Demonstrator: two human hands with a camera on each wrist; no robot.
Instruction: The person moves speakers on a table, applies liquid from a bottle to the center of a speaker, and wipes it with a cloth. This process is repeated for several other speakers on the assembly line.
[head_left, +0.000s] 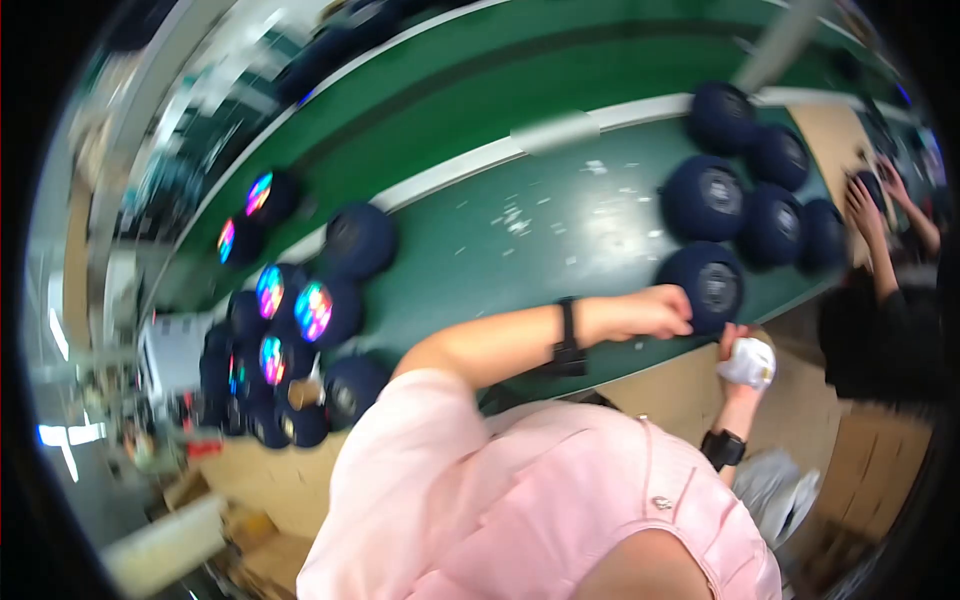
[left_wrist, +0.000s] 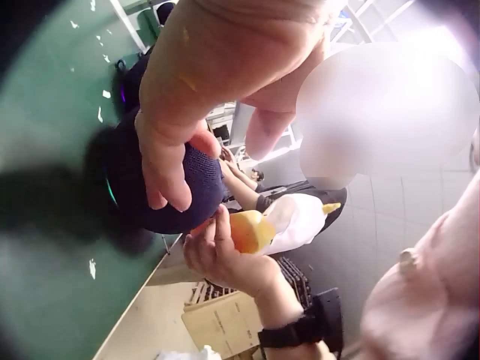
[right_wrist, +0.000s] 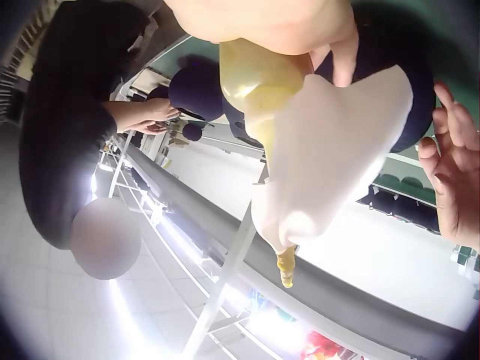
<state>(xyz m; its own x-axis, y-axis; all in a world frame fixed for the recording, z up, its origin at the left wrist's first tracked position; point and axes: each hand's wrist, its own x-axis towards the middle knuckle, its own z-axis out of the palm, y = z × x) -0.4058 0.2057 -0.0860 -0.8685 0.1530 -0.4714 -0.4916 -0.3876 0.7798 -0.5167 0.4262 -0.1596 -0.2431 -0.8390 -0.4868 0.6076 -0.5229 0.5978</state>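
A dark blue, fabric-covered round speaker (head_left: 705, 288) sits at the near edge of the green bench, its ringed face turned up to the right. My left hand (head_left: 645, 312) is beside it, fingers loosely bent, with fingertips right at its fabric side (left_wrist: 201, 187) in the left wrist view. My right hand (left_wrist: 236, 259) grips a yellow squeeze bottle (left_wrist: 251, 231) with a white cloth (right_wrist: 337, 150) wrapped round it. The bottle's yellow nozzle (right_wrist: 286, 268) points away from the speaker. Right fingertips are close to the speaker's lower edge.
Several more dark speakers (head_left: 705, 195) stand to the right. Others, some with lit coloured faces (head_left: 313, 310), cluster at the left. White scraps (head_left: 515, 222) litter the green bench (head_left: 470, 290). Another person's hands (head_left: 868, 205) work at the far right. A plastic bag (head_left: 780, 495) hangs below.
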